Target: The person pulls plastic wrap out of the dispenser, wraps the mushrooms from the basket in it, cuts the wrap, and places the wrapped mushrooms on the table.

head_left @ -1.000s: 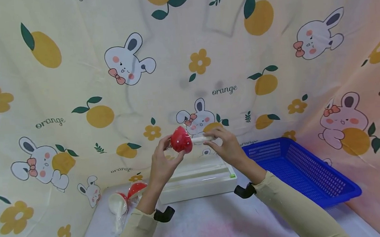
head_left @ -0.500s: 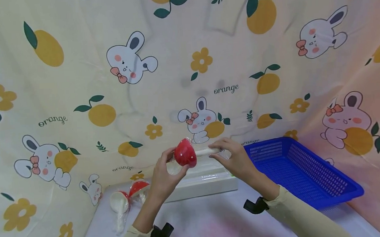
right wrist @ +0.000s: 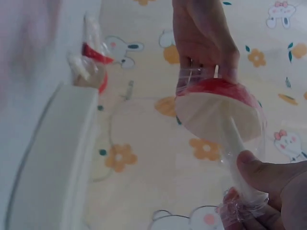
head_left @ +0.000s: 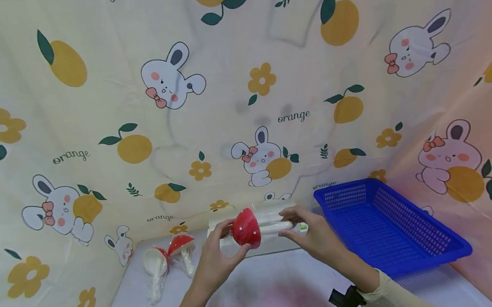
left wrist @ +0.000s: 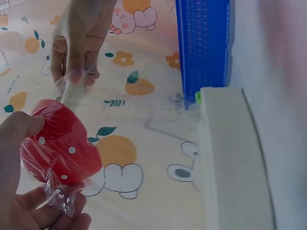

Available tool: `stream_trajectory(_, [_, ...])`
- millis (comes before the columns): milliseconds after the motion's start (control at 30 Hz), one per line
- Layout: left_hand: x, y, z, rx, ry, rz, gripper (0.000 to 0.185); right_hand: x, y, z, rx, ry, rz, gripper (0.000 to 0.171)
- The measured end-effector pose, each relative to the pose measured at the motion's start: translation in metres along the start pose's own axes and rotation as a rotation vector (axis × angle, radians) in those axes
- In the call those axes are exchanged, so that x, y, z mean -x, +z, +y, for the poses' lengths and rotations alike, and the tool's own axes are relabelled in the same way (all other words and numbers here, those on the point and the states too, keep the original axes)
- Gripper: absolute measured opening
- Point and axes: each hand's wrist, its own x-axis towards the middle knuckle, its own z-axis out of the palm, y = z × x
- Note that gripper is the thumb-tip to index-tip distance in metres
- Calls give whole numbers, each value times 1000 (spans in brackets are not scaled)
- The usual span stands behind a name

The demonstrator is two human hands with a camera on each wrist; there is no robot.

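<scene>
Far left on worktop point(head_left: 278, 291): two more wrapped mushroom spoons point(head_left: 168, 259). Left hand point(head_left: 218, 261) curled round red spotted cap of wrapped mushroom spoon point(head_left: 246, 227), held above white box point(head_left: 267, 245). Right hand point(head_left: 313, 235) pinching white handle end. Long axis level, cap pointing left. Likely checking the wrap; next probably lowering, both grips kept. Blue basket point(head_left: 443, 254) far right.

Left hand point(head_left: 218, 259): grips the red cap of a wrapped mushroom toy point(head_left: 246, 228), held above the desk point(head_left: 278, 295).
Right hand point(head_left: 313, 235): pinches the toy's white stem.
White box point(head_left: 256, 238): directly behind the toy.
Blue basket point(head_left: 389, 225): right of the box.
Two wrapped mushroom toys point(head_left: 168, 259): lying at the desk's left.
Backdrop point(head_left: 102, 110): bunny-and-orange cloth.
</scene>
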Motion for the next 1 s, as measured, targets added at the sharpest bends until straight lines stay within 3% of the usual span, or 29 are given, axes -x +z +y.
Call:
stream_trajectory(233, [20, 10, -18, -10, -75, -106, 73, 29, 12, 10, -88, 2, -67, 29])
stream_trajectory(467, [37, 17, -32, 9, -218, -225, 80, 54, 22, 24, -173, 21, -154, 22])
stream_trajectory(667, [44, 29, -49, 26, -322, -288, 87, 75, 39, 47, -147, 49, -184, 22])
stream_trajectory(900, [51, 44, -75, -11, -295, -311, 75, 90, 60, 69, -156, 46, -189, 23])
stream_trajectory(1000, [52, 48, -83, -50, -322, -326, 77, 92, 66, 76, -189, 44, -224, 22])
